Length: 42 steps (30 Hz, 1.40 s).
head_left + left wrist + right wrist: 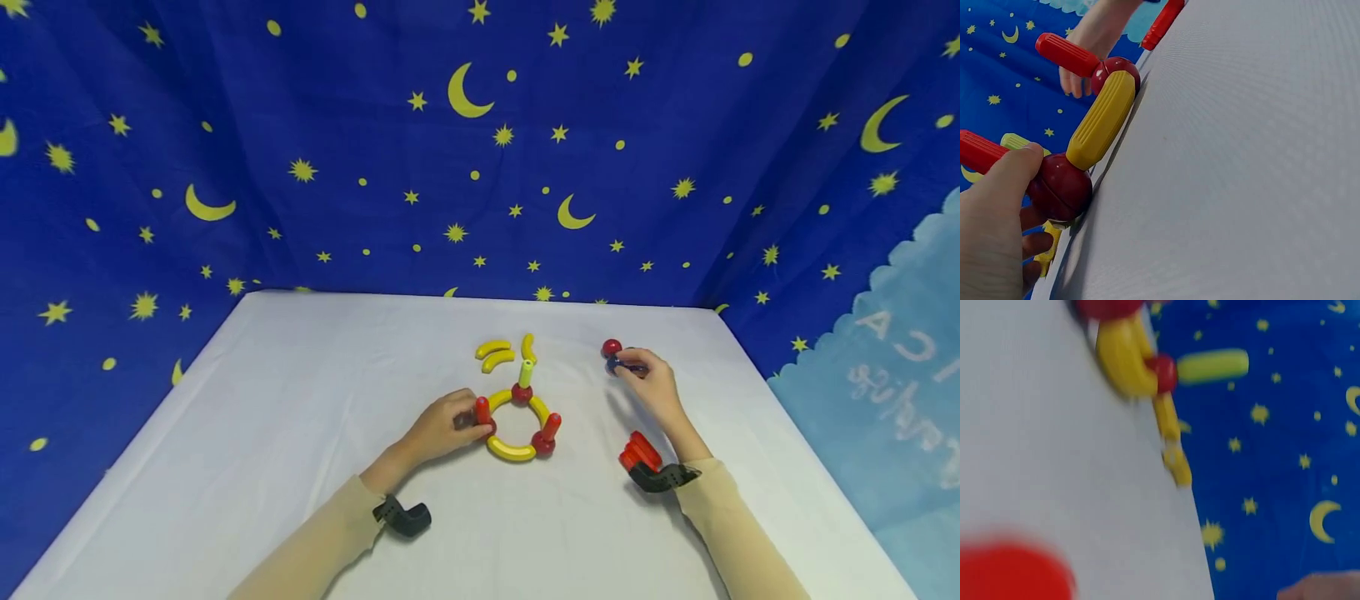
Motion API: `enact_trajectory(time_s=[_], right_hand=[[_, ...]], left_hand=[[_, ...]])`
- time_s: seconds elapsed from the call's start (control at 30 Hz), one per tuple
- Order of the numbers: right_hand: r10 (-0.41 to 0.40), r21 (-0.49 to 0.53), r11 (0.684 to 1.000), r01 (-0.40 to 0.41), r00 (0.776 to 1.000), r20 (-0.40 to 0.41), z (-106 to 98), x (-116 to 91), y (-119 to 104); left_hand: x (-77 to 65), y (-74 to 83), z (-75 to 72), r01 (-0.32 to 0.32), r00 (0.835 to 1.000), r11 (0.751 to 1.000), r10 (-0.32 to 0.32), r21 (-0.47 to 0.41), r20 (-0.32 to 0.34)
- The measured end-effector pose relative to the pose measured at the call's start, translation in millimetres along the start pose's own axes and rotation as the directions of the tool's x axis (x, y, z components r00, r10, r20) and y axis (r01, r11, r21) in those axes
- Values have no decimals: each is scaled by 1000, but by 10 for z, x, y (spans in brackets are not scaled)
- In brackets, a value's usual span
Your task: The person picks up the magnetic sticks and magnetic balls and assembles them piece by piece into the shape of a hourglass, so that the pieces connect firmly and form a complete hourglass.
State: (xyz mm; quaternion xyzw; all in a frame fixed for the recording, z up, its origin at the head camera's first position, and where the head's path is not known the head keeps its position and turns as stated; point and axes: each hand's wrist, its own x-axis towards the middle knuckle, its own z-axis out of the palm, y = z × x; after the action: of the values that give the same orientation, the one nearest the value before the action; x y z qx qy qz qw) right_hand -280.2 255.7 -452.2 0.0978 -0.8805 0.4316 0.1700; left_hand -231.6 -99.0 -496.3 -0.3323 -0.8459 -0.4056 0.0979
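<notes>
My left hand (pixel 444 427) grips a dark red ball (pixel 1060 187) at the left of a ring, its thumb lying by the upright red rod (pixel 482 409) there. Curved yellow pieces (pixel 512 450) join this ball to two more dark red balls, one bearing a red rod (pixel 551 427), the other a yellow-green rod (pixel 526 373). At the back right my right hand (pixel 654 385) pinches a dark blue ball (pixel 612 365) between thumb and fingertips. Beside it lies a loose dark red ball (pixel 612 347). Another dark piece is partly hidden by the fingers.
Several loose curved yellow pieces (pixel 498 360) lie behind the ring. Red rods (pixel 640 451) lie together near the right wrist, partly behind the black wrist camera (pixel 660 477). White cloth covers the table (pixel 225 467); a blue starry curtain (pixel 337 125) stands behind it.
</notes>
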Motion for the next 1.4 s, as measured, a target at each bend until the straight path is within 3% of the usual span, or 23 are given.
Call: enact_trajectory(time_s=[0.1,0.17,0.33,0.53,0.7,0.83,0.97,1.1,1.23,1.4], right_hand=[[15,-116,993,-27,994,-106,-104,47,133],[20,-161,986,-41,991,-131,-149,61,208],[101,-166,980,-106,994,-39,-194,54,340],[206,-148,970,-193,975,80,-197,24,373],[250,-153,960,-235,964,86,-175,18,349],[253,-152,958,-245,967,39,-169,20,230],[208,-41,978,-206,977,49,-142,-9,-67],[92,144,982,-123,975,201,-60,-93,-439],[-64,280,959,-42,931,358,32,-219,-725],[-183,346,938,23,881,437,149,-345,-865]], left_hand=[[5,4,1,-32,999,999,32,5,-6],[3,7,1,-44,999,999,44,0,-8],[-5,18,-5,-48,999,999,48,-19,-8],[-11,28,1,-56,998,998,56,-39,-10],[-14,31,2,-70,997,996,69,-46,-28],[-7,32,0,-62,998,997,60,-54,-27],[-2,13,6,-64,998,996,63,-55,-25],[-2,-1,8,-45,999,998,45,-45,-20],[1,-1,13,-26,1000,999,25,-43,-11],[-1,0,17,-29,1000,998,28,-50,-10]])
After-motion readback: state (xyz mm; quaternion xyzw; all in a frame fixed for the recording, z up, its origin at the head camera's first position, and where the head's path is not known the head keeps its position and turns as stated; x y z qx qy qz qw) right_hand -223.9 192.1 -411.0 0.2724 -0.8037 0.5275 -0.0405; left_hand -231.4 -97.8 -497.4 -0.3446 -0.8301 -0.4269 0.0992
